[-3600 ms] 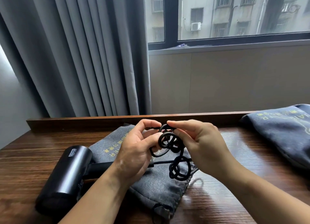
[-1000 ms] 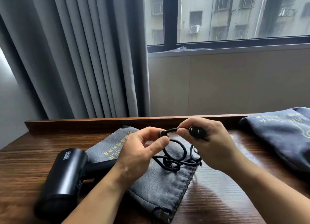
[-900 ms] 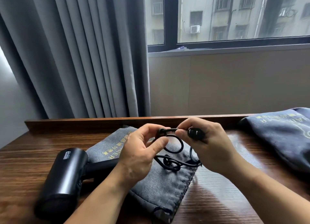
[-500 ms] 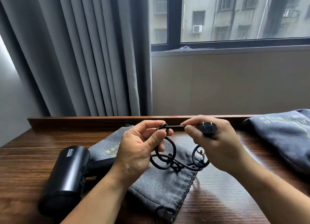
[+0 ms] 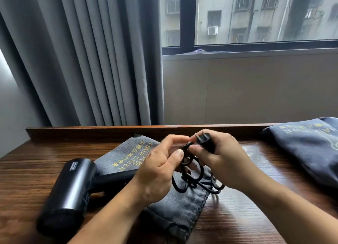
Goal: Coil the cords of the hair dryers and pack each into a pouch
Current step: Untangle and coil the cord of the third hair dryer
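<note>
Gripping the plug, right fingers sit beside left fingers pinching the cord.

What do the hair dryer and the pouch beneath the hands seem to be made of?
Pouch: grey cloth, perhaps denim-like, matte, with creases and a hemmed edge.
Hair dryer: probably black plastic, smooth satin surface with soft sheen.
</note>
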The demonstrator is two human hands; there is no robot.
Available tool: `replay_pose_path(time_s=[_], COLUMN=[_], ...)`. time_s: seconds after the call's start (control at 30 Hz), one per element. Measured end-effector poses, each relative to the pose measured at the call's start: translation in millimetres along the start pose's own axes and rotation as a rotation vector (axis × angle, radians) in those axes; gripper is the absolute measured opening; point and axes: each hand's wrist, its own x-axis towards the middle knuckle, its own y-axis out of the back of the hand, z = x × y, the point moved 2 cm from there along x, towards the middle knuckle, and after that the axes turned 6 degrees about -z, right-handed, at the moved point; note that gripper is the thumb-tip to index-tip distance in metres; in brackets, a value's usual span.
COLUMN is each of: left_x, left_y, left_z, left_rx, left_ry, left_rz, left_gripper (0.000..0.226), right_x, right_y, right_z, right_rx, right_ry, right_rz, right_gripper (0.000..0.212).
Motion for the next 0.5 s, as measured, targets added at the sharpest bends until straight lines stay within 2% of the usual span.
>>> replay_pose_path(time_s=[0.13,0.27,0.43,0.5], left_x=[1,4,9,8], left_y=[2,2,-10,-11], left_z=[2,4,-2,0], left_rx=[0.141,0.185,-0.168,-0.159], left_ry=[0.016,0.034,0.17,0.191], left_rz=[0.091,0.223,0.42,0.43], left_gripper=[0.012,0.019,0.032,0.028], right_x=[-1,-2,-4,-4], right_y=[6,3,4,6], right_z=[1,-1,-5,-6], right_rx=[0.222,0.306,0.266,0.246], right_ry=[-0.008,-0.036,-0.085,-0.078], right_rz=[-0.085,-0.2,-0.32,-0.308], right_gripper=[0.008,0.021,0.018,0.018])
